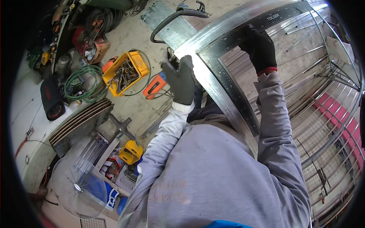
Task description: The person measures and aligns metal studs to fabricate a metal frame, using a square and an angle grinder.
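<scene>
Two shiny metal bars (224, 98) meet in a corner near the top centre. A black framing square (237, 89) marked TOLSEN lies along their inner edges. My right hand (260, 49), in a black glove with a red cuff, is closed on the square's upper arm, its fingertips partly hidden against the dark metal. Beside the corner's outer side is my left hand (180, 79) in a dark glove, its thumb and fingers apart, nothing visibly held. A welding holder (190, 12) with a thick cable rests just above the corner, on a flat metal plate (167, 22).
On the floor to the left are a yellow bin of tools (127, 72), an orange device (155, 86) and a coiled green hose (81, 84). A round fan (78, 188) stands lower left. Metal rods and a curved barred frame (334, 125) occupy the right.
</scene>
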`<state>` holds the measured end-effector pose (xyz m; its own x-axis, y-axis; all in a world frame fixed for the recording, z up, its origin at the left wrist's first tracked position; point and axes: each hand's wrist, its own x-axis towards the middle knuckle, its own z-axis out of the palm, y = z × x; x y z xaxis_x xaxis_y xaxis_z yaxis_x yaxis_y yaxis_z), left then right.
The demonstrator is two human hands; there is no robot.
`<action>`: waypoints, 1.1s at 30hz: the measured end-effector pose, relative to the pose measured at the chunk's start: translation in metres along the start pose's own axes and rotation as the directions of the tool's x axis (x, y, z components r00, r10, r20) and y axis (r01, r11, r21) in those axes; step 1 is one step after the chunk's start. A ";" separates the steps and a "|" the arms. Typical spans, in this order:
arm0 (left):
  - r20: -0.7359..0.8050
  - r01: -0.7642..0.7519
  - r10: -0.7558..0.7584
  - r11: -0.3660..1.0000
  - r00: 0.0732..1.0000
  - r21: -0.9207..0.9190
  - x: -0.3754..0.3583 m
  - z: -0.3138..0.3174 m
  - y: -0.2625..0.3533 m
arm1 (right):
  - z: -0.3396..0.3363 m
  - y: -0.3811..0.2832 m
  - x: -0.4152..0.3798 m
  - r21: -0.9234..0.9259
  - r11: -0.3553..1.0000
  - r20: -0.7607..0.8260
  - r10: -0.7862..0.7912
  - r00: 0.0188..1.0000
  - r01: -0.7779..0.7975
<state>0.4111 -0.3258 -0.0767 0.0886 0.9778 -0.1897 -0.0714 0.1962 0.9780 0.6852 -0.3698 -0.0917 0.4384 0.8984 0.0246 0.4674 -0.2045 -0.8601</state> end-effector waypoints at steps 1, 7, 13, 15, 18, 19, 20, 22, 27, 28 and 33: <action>0.187 -0.260 0.213 0.925 0.959 0.277 -0.003 -0.010 0.012 | 0.001 0.001 0.000 0.164 0.980 0.022 0.111 0.994 -0.113; 0.806 -0.842 0.257 0.255 0.533 0.476 -0.044 -0.071 0.040 | 0.003 -0.001 -0.004 -0.029 1.000 0.002 -0.011 1.000 0.011; 0.757 -0.815 0.302 0.239 0.579 0.528 -0.028 -0.048 0.021 | 0.004 0.010 -0.002 0.238 0.956 0.034 0.167 0.985 -0.170; 0.745 -0.820 0.344 0.196 0.572 0.538 -0.032 -0.048 0.021 | 0.006 0.012 0.002 0.332 0.916 0.033 0.229 0.973 -0.226; 0.778 -0.788 0.154 0.230 0.609 0.571 -0.038 -0.054 0.033 | 0.006 0.001 0.003 0.527 0.779 0.042 0.374 0.926 -0.339; 0.778 -0.796 0.188 0.233 0.600 0.558 -0.042 -0.052 0.026 | 0.004 -0.006 0.003 0.620 0.684 0.059 0.447 0.893 -0.383; 0.776 -0.805 0.223 0.234 0.590 0.545 -0.046 -0.050 0.019 | 0.001 -0.009 0.001 0.618 0.686 0.058 0.447 0.893 -0.384; 0.917 -0.940 0.249 -0.064 0.311 0.336 -0.047 -0.034 0.012 | -0.001 -0.012 -0.003 0.159 0.967 0.060 0.193 0.979 -0.200; 0.922 -0.944 0.213 0.137 0.324 0.301 -0.032 -0.030 0.018 | -0.002 0.001 -0.005 0.344 0.899 0.039 0.274 0.961 -0.270; 0.936 -0.940 0.170 0.203 0.309 0.274 -0.023 -0.028 0.027 | -0.001 -0.008 -0.006 0.486 0.822 0.025 0.326 0.945 -0.297; 0.992 -0.968 0.023 0.226 0.121 0.113 -0.006 -0.020 0.033 | -0.001 -0.010 -0.004 0.539 0.769 0.037 0.386 0.922 -0.344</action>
<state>0.3880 -0.3239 -0.0449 0.9951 0.0501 0.0856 0.0102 -0.9102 0.4141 0.6794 -0.3716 -0.0828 0.5559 0.7637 -0.3282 -0.2054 -0.2563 -0.9445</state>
